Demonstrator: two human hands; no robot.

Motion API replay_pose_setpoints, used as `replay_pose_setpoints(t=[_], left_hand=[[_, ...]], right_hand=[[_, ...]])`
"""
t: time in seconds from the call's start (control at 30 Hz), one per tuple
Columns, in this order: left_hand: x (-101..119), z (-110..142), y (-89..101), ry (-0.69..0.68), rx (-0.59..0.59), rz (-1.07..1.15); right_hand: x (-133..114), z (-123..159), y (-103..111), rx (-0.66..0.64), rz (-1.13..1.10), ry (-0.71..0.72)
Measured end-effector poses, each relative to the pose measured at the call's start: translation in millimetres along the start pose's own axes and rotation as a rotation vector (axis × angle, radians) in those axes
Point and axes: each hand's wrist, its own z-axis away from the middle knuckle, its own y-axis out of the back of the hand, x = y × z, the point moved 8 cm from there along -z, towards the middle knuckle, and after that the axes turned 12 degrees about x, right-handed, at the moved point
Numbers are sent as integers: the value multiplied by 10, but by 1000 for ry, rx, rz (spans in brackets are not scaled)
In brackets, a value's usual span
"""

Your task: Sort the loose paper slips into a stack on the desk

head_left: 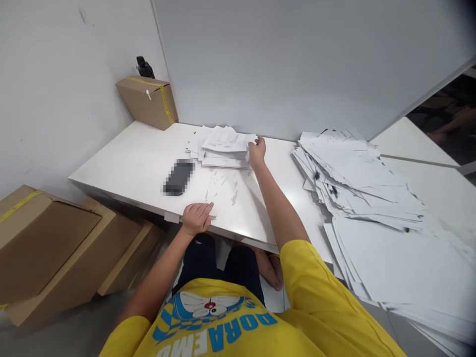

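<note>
My right hand (257, 151) is at the right end of a stack of white paper sheets (226, 141) near the back of the white table (119, 153). Its fingers are closed on the edge of the upper sheets, which sit slightly raised over the ones below. At the table's front edge rests my left hand (197, 218), fingers bent together. A small cream-coloured piece (213, 214) shows by its fingertips; what it is I cannot make out. A dark, blurred-out phone-like object (179, 177) lies left of the stack.
A large, untidy pile of papers (357, 173) covers the right side, with more sheets (401, 263) in front of it. A cardboard box (148, 101) stands at the back left corner, a black object (145, 68) behind it. Bigger cardboard boxes (55, 248) are on the left.
</note>
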Motion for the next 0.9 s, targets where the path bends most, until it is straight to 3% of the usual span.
replay_pose_setpoints(t=[0.1,0.2,0.37,0.5,0.57,0.73,0.9], left_hand=[[4,-14,4,4,1,4],[9,-28,-10,0,-15,-15],[33,-36,8,-17,27,5],[45,-29,22,-19,35,5],[72,-45,56,-38,60,31],[166,-125,235,-131,248,1],[204,-162,257,-142,269,-32]], right_hand=[[63,316,194,31,140,84],[115,564,246,-35,277,157],[336,566,347,-5,330,-6],[359,582,272,-101,309,37],[316,639,204,-163,318,123],[155,839,-55,-373,500,408],[-5,827,-217,-431,628,564]])
